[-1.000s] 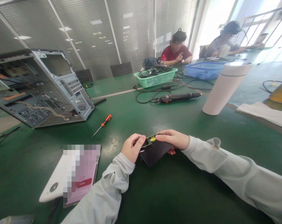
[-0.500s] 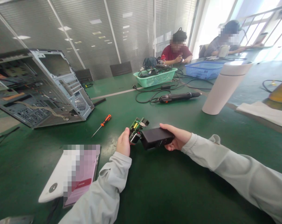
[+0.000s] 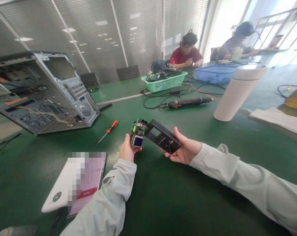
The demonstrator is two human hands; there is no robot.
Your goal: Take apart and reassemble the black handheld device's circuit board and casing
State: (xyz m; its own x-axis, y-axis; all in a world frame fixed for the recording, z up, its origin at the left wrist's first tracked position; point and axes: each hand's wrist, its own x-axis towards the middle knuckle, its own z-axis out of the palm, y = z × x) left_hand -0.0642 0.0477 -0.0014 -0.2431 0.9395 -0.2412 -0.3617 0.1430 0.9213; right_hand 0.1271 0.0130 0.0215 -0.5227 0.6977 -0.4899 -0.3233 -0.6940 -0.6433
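Note:
In my left hand is a green circuit board with a small dark screen facing up and several components on it. My right hand grips a black plastic case by its right end; its face has a window cut-out and small markings. Board and case are close together above the table, and I cannot tell whether they touch. An orange-handled screwdriver lies on the table left of my left hand, its tip toward me.
An opened computer case stands at left. Beyond my hands lie a corded electric screwdriver, a green basket of cables and a blue basket. A pale tumbler stands right. Phones lie front left. Two people sit opposite.
The black case has been turned so that its face with the window shows. My left hand has shifted slightly left and tilted the circuit board, bringing its screen into view.

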